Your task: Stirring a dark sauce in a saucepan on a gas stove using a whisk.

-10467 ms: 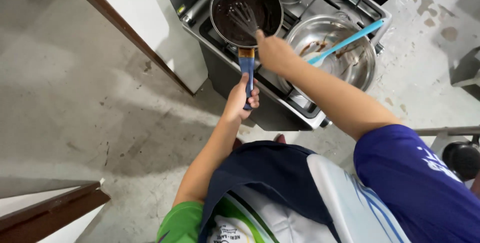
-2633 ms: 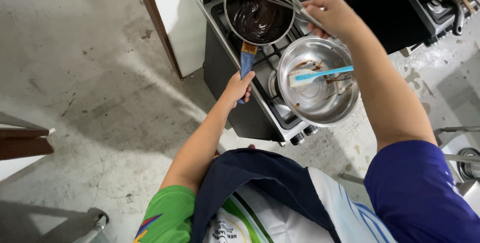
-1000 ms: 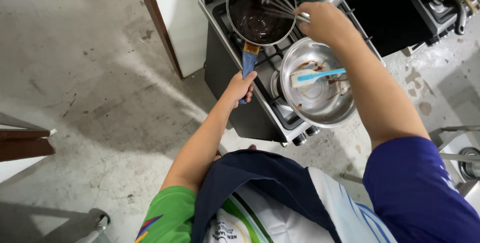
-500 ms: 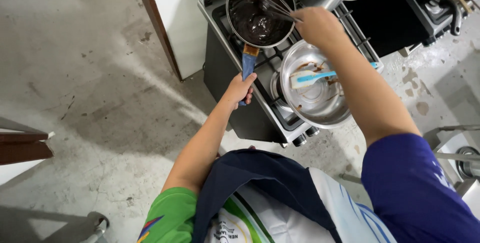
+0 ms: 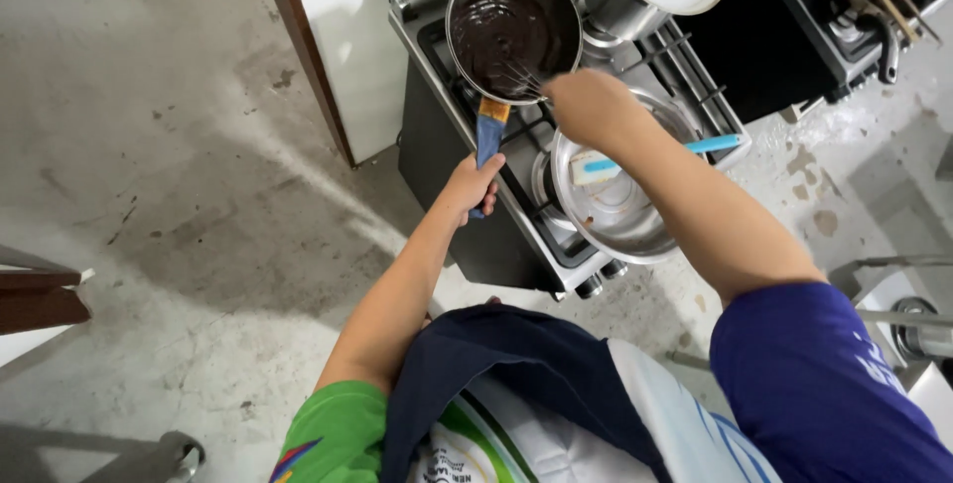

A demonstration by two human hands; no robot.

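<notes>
With the left hand [image 5: 475, 182] clamped on the blue handle [image 5: 487, 138] to steady the saucepan [image 5: 513, 28] on the stove [image 5: 556, 195] at upper centre, the right hand [image 5: 593, 106], fingers wrapped around the whisk [image 5: 521, 76], should sweep the pan's edges evenly through the dark mixture [image 5: 506, 31].

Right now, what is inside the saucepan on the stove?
The saucepan holds a dark, glossy mixture and whisk wires held by the right hand. Its bottom is covered.

L hand [image 5: 471, 185] grips saucepan [image 5: 513, 31] handle; R hand [image 5: 588, 106] holds whisk [image 5: 518, 76] in choc mix.
</notes>
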